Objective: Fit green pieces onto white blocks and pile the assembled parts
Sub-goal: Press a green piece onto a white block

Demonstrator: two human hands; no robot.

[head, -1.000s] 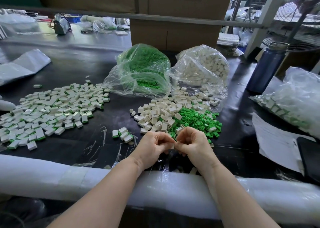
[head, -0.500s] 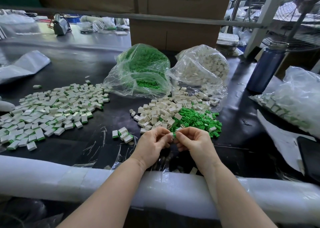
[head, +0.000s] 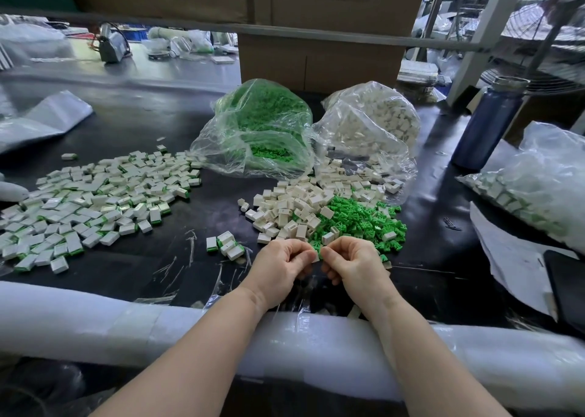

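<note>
Item: white block point(head: 315, 256), small, light, rigid, slick plastic. I see it pinched in my left hand point(head: 278, 266) grip, right hand point(head: 351, 263) fingertips meeting it, above the surface point(head: 196, 217) near the green pieces point(head: 357, 220). Best held by flat sides.

Both hands point(head: 316, 263) around small block point(head: 316, 256)

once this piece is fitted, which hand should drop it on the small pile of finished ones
Probably the left hand. The small pile of finished blocks lies just to its left, while the right hand sits by the loose green pieces, handy for the next pickup.
</note>
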